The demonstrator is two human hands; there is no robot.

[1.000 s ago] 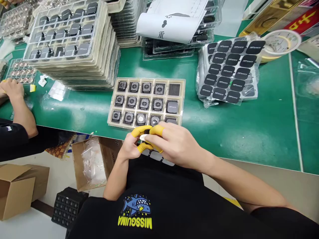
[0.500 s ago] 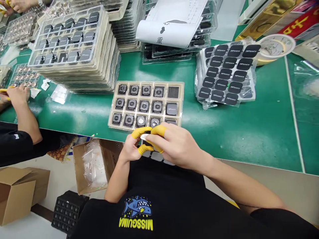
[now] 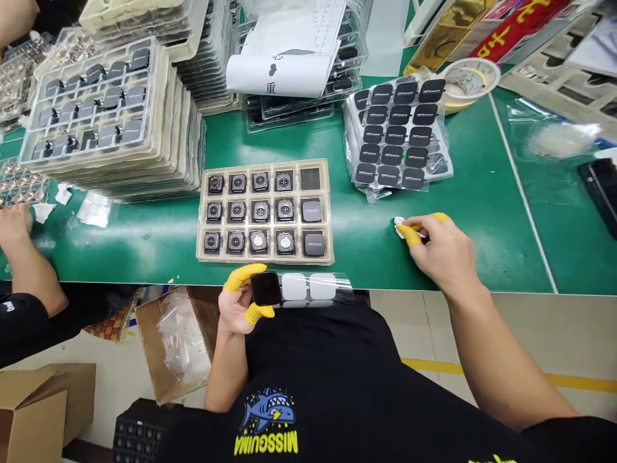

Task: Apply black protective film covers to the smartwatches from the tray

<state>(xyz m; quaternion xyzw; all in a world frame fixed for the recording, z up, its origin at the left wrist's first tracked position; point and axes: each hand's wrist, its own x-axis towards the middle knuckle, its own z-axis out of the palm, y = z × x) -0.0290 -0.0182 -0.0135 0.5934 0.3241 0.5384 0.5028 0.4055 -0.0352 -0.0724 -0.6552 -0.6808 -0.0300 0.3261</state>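
Tray point(image 3: 265, 260) holds watch bodies point(image 3: 261, 211); left hand point(image 3: 235, 308) pinches a black square point(image 3: 265, 289), right hand point(image 3: 446, 252) something white point(image 3: 400, 223) (cloth, perhaps).

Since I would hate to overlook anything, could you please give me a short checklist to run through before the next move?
1. Left hand has a grip on the dark-faced device: ok, held at its edges.
2. Clear film with white squares touches the device's underside: cannot tell, that side is hidden.
3. Right hand is free: not ok, it pinches a white wad.
4. Tray lies wholly on the green table: ok.
5. Black sticker sheets stand clear of the tray: ok, to its right.
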